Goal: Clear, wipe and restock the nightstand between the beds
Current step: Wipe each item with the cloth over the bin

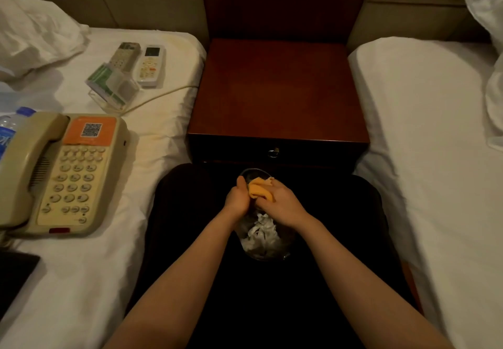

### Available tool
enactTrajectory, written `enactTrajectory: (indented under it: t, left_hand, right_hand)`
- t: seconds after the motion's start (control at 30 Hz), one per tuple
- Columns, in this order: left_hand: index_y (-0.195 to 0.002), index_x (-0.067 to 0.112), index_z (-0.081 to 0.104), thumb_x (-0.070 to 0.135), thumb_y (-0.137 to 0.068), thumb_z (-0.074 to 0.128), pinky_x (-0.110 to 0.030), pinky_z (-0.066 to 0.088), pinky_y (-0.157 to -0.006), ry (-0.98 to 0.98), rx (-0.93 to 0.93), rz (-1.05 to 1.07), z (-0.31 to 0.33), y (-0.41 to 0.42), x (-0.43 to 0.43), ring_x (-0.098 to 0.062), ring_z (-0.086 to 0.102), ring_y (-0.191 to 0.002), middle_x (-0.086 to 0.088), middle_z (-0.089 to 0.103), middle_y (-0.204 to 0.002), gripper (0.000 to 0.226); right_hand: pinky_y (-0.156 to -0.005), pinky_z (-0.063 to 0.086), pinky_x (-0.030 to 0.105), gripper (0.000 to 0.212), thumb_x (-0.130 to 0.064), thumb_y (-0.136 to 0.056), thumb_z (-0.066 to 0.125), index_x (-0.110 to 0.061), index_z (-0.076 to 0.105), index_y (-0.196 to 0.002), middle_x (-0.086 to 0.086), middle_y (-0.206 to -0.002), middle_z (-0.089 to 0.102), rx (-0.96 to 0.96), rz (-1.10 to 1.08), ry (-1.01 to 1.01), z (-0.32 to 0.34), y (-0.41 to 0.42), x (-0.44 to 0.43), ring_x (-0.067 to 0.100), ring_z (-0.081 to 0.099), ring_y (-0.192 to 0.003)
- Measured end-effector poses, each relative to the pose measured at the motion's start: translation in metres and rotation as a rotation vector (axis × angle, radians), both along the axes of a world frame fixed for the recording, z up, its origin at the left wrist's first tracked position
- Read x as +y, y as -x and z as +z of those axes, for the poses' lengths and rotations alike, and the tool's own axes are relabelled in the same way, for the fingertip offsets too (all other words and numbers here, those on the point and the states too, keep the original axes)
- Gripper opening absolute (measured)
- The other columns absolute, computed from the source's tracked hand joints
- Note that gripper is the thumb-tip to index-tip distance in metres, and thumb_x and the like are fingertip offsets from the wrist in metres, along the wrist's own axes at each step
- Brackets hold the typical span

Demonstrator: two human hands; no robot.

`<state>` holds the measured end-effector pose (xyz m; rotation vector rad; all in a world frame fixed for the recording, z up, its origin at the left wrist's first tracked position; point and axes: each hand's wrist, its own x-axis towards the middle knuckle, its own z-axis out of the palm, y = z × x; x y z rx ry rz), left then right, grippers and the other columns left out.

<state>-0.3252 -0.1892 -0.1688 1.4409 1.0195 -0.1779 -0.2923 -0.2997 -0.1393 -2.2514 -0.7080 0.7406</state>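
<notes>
Nightstand (277, 90) stands between 2 white beds (413, 163), phone (68, 174) on left one.

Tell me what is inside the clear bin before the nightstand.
Crumpled white paper lies in the near part of the clear bin. The left hand, the right hand and their orange cloth cover the far part; what lies there cannot be seen.
</notes>
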Motion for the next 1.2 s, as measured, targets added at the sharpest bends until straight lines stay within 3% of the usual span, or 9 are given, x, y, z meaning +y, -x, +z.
enactTrajectory:
  t: [0.07,0.17,0.27,0.4,0.63,0.73,0.87,1.0,1.2]
  left_hand:
    - [-0.098,0.001,0.063,0.035,-0.103,0.014,-0.038,0.044,-0.094,-0.020,0.000,0.089,0.000,0.000,0.005,-0.032,0.058,-0.102,-0.021,0.062,-0.102,0.060]
    - [-0.117,-0.007,0.057,0.034,-0.104,0.014,-0.035,0.045,-0.086,0.045,0.049,0.175,0.001,0.000,0.008,-0.031,0.056,-0.095,-0.014,0.059,-0.082,0.061]
    - [-0.116,-0.004,0.057,0.038,-0.103,0.013,-0.036,0.045,-0.084,0.116,0.060,0.188,0.000,0.000,0.007,-0.029,0.056,-0.090,-0.011,0.056,-0.074,0.062]
    - [-0.123,-0.005,0.053,0.038,-0.103,0.014,-0.042,0.048,-0.097,0.136,0.049,0.199,-0.001,0.000,0.003,-0.035,0.058,-0.107,-0.019,0.059,-0.097,0.061]
    - [-0.125,0.000,0.045,0.032,-0.104,0.015,-0.042,0.045,-0.089,0.227,0.002,0.219,0.014,0.002,-0.003,-0.033,0.055,-0.100,-0.024,0.055,-0.109,0.049]
    - [-0.106,0.003,0.055,0.038,-0.102,0.017,-0.040,0.045,-0.091,0.037,0.042,0.047,0.012,0.000,0.001,-0.032,0.056,-0.095,-0.023,0.059,-0.111,0.052]
    - [-0.136,0.012,0.039,0.047,-0.100,0.023,-0.037,0.039,-0.097,-0.223,-0.033,-0.129,0.015,0.001,0.006,-0.031,0.050,-0.116,-0.015,0.048,-0.131,0.053]
    - [-0.112,0.014,0.048,0.023,-0.102,0.035,-0.029,0.046,-0.078,-0.086,-0.289,-0.114,0.024,0.001,0.013,-0.018,0.055,-0.089,-0.005,0.054,-0.102,0.019]
    - [-0.080,0.017,0.053,0.013,-0.099,0.042,-0.023,0.047,-0.069,0.046,-0.349,-0.127,0.033,0.006,0.017,-0.010,0.057,-0.072,-0.001,0.057,-0.077,0.022]
  right_hand:
    - [-0.079,0.037,0.023,0.038,-0.027,-0.081,0.057,-0.015,0.061,-0.117,0.004,-0.108,0.049,0.179,-0.046,-0.082,0.007,0.007,0.005,0.017,0.047,-0.100]
    - [-0.090,0.044,0.040,0.046,-0.040,-0.070,0.048,-0.008,0.056,-0.102,0.013,-0.103,0.051,0.248,-0.059,-0.087,0.007,0.010,0.005,0.027,0.051,-0.098]
    - [-0.089,0.044,0.028,0.036,-0.026,-0.099,0.032,-0.002,0.048,-0.120,0.013,-0.110,0.051,0.091,0.074,0.012,0.011,0.010,0.002,0.020,0.050,-0.098]
    - [-0.113,0.012,0.045,0.055,-0.025,-0.100,0.034,-0.027,0.013,-0.151,0.006,-0.157,0.012,-0.127,0.264,0.358,0.003,0.013,0.001,0.026,0.012,-0.143]
    - [-0.104,0.024,0.037,0.059,0.000,-0.084,0.051,-0.014,0.037,-0.139,0.012,-0.148,0.028,-0.532,0.144,0.261,0.002,0.018,0.011,0.031,0.029,-0.130]
    - [-0.102,0.027,0.033,0.057,0.005,-0.083,0.050,-0.012,0.040,-0.137,0.011,-0.141,0.037,-0.414,0.019,0.178,0.000,0.013,0.007,0.028,0.034,-0.124]
    - [-0.092,0.038,0.029,0.042,0.007,-0.084,0.050,-0.008,0.055,-0.124,0.010,-0.125,0.054,-0.049,-0.320,-0.078,-0.001,0.000,0.003,0.023,0.049,-0.116]
    - [-0.079,0.048,0.018,0.030,0.006,-0.092,0.045,-0.004,0.061,-0.115,0.005,-0.110,0.064,0.440,-0.587,-0.471,0.009,-0.014,-0.006,0.014,0.060,-0.100]
    - [-0.068,0.051,0.028,0.020,-0.011,-0.098,0.044,-0.016,0.061,-0.088,0.003,-0.080,0.064,0.646,-0.768,-0.546,0.011,-0.025,-0.013,0.016,0.062,-0.075]
